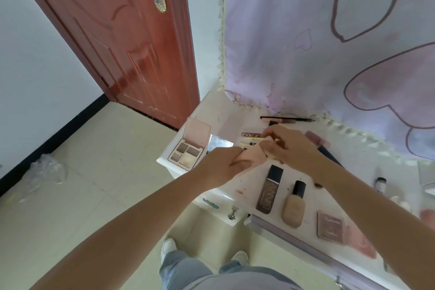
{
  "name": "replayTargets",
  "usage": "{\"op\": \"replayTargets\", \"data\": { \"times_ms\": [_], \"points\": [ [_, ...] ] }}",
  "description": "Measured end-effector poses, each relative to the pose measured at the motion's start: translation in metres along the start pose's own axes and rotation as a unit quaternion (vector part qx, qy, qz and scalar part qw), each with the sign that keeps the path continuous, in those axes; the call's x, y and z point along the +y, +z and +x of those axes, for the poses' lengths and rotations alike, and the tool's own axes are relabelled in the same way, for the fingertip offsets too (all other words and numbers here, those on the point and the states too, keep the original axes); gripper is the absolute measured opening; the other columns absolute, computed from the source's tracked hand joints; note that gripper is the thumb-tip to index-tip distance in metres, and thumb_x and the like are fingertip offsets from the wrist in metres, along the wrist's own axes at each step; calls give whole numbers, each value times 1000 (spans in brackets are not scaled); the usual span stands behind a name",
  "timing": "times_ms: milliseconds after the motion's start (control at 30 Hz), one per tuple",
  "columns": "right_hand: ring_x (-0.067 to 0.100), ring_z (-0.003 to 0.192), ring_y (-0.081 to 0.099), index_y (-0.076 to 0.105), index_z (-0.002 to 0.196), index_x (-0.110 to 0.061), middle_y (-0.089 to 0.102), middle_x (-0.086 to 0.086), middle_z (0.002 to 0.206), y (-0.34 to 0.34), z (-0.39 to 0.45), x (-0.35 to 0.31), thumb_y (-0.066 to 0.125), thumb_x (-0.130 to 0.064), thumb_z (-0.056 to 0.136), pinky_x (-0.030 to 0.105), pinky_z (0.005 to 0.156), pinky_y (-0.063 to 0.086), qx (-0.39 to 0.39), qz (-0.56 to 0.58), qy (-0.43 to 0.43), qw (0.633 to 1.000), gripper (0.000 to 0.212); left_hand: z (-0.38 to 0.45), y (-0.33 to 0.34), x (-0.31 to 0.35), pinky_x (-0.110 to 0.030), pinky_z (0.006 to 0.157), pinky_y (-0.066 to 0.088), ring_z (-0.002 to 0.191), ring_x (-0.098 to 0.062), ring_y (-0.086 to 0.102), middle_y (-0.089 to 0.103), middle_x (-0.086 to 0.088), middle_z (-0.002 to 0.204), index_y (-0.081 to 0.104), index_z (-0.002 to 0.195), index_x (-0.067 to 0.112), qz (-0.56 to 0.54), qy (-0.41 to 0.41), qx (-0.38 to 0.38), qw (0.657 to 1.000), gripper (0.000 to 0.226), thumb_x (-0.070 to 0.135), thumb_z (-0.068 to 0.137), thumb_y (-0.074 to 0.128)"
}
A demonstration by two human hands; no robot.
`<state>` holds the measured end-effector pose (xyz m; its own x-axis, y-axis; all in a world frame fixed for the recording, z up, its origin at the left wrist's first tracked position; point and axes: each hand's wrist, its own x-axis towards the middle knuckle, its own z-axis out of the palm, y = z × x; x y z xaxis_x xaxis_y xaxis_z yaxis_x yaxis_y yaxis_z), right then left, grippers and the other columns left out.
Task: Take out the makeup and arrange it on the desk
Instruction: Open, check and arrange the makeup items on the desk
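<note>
Over the white desk (226,186) my left hand (221,167) grips the near end of a flat pink case (253,156). My right hand (289,146) pinches its far end, fingers curled; what else lies under that hand is hidden. An open eyeshadow palette (188,150) with a pink lid sits at the desk's left corner, a small mirror (220,142) beside it. A dark tall foundation bottle (269,189), a beige foundation bottle (294,205) and a pink compact (329,228) lie in a row near the front edge. Thin pencils (287,119) and a pink tube (316,139) lie at the back.
A lilac cloth with pink shapes (329,42) hangs behind the desk. A red-brown door (122,42) stands at the left. Clear plastic wrap (44,172) lies on the tiled floor. A small white tube (380,185) lies at the desk's right.
</note>
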<state>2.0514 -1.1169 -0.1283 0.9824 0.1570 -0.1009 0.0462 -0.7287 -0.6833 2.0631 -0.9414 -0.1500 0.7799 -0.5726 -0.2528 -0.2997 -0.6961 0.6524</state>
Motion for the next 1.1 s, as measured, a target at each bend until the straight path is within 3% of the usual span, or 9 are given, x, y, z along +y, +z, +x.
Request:
{"op": "replayTargets", "data": {
  "times_ms": [133,267,333,433,533,667,767,933,1100],
  "points": [
    [-7,47,55,59,89,-29,61,-20,56,-11,-1,1,59,-10,86,3,47,39,-52,133,33,989,19,2,-3,-5,-16,51,26,55,-4,34,35,8,60,33,61,25,-23,-13,38,999,36,25,94,49],
    [-13,64,60,67,95,-4,61,-14,96,-15,2,-1,58,1,84,0,58,43,-78,233,44,968,15,2,-5,-6,-16,53,27,56,-4,33,33,8,61,31,59,25,-32,-6,58,998,39,23,93,50],
    [-6,75,63,64,101,-9,62,-10,99,-13,3,2,57,3,84,5,66,48,-57,256,40,964,23,1,-5,-6,-16,53,27,56,-4,34,35,8,61,39,65,20,-57,-1,51,997,30,22,94,49],
    [0,91,64,53,109,-29,60,-16,108,-10,9,9,60,4,81,16,82,52,-81,244,45,965,44,-1,-4,-9,-12,51,30,56,-3,37,40,9,63,54,88,9,-125,-12,42,991,15,22,93,51],
    [-5,89,64,63,92,-25,61,-18,108,-11,14,12,61,9,77,15,82,52,-82,241,46,966,37,-1,-3,-13,-9,51,31,58,-5,39,43,7,66,60,101,4,-183,-28,41,982,23,24,92,54],
    [-1,77,61,66,82,-28,63,-15,90,-9,17,10,60,10,78,9,74,48,-50,177,20,983,39,1,-5,-12,-13,58,31,66,-11,43,49,-2,75,59,97,13,-231,-40,32,972,36,42,77,53],
    [-3,70,62,67,91,-22,65,-11,90,-12,17,10,50,14,82,7,66,50,-61,206,36,976,40,3,-5,-17,-16,60,31,73,-14,44,49,-7,81,58,97,12,-257,-49,25,965,22,32,88,56],
    [-2,74,64,66,101,-14,67,-3,98,-5,19,15,54,0,87,7,64,50,-100,229,71,966,23,9,2,-27,-9,51,29,55,-2,40,41,6,62,56,75,24,-249,-80,-7,965,18,21,92,53],
    [10,98,55,59,118,-14,59,0,108,31,28,43,61,-2,83,15,84,46,-103,164,134,972,37,13,33,-44,-24,72,37,78,-14,50,57,-1,83,59,100,9,-269,-138,-34,953,14,13,95,47]
  ]
}}
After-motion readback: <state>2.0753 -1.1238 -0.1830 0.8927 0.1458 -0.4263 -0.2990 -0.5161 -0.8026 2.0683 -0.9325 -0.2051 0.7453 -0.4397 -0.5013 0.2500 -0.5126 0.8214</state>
